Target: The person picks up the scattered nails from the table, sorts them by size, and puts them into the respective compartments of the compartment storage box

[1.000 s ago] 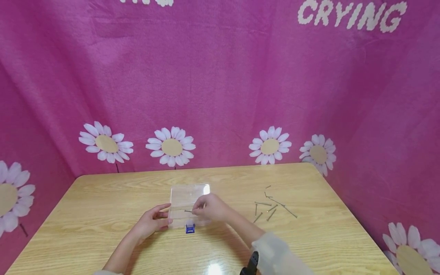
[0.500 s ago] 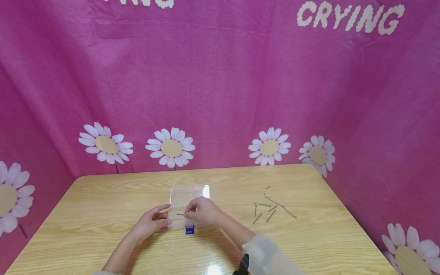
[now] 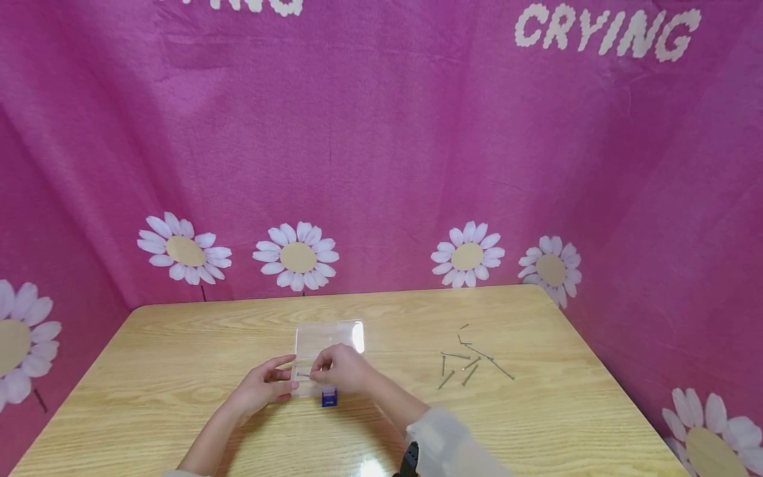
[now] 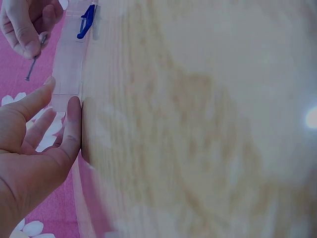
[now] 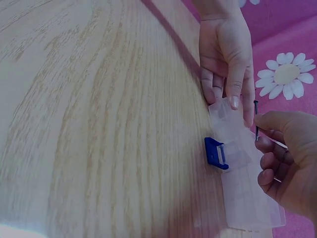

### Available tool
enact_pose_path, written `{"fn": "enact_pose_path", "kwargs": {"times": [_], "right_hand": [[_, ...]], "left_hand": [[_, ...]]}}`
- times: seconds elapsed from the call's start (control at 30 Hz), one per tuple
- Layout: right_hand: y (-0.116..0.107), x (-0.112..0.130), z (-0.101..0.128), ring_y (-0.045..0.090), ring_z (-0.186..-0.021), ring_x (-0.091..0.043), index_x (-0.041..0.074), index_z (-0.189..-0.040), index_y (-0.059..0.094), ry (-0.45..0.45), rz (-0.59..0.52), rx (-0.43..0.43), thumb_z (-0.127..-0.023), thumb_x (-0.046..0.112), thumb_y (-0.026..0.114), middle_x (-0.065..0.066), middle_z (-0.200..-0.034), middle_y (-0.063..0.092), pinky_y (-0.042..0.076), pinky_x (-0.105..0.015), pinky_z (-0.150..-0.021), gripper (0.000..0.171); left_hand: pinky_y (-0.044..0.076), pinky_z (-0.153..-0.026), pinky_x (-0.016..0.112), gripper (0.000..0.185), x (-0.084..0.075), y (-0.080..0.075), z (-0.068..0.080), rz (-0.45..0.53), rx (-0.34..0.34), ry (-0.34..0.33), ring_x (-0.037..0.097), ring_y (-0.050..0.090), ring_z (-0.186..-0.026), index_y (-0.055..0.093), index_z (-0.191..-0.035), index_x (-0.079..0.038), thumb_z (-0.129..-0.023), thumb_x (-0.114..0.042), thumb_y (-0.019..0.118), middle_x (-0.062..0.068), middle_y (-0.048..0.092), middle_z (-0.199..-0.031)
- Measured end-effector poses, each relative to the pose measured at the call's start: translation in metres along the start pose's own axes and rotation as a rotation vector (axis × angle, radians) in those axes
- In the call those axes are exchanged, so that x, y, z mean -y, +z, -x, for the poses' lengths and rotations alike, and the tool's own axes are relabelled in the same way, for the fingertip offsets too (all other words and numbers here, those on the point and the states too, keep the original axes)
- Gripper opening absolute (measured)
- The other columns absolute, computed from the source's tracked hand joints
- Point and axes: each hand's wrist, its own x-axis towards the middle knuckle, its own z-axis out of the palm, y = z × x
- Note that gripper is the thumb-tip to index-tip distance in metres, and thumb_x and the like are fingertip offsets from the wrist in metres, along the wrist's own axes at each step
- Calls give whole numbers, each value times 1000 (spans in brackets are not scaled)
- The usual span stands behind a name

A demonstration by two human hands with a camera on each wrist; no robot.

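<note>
A clear plastic box lies with its lid folded back on the wooden table, its blue latch at the front. My left hand rests against the box's left end, fingers fairly straight and thumb at the front corner. Over the front part of the box, my right hand pinches a nail between thumb and fingertips. In the left wrist view the nail's headed end points towards the left hand. The right hand hides part of the box in the head view.
Several loose nails of different lengths lie scattered on the table to the right of the box. Behind the table hangs a magenta curtain with white daisies. A dark strap sits at the right sleeve.
My right hand has moved left over the box, carrying the nail towards its left end. The left hand stays against the box, and the loose nails lie as before.
</note>
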Motion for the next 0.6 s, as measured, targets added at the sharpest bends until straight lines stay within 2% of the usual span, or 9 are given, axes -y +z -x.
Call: {"fn": "enact_pose_path", "kwargs": {"times": [0.23,0.37,0.6], "right_hand": [[6,-2,-1,42,-57,2,10,-76,70,5,74,8,-82,15,68,12,-62,52,38,-12,-53,8],[8,-2,-1,42,-58,2,10,-77,70,-2,128,6,-82,16,69,12,-62,53,38,-12,-55,8],[8,1,-1,44,-58,1,11,-78,71,11,151,9,-82,18,69,10,-65,57,40,-12,-55,8]], "left_hand": [[56,-84,38,64,0,1,0,6,7,7,15,59,-91,32,-140,7,-85,-2,64,28,52,-116],[56,-85,38,65,0,0,0,17,20,14,14,58,-92,31,-141,7,-85,-2,64,29,52,-116],[56,-85,38,65,2,-1,-1,17,22,7,14,58,-92,30,-141,7,-86,-1,63,28,52,-116]]}}
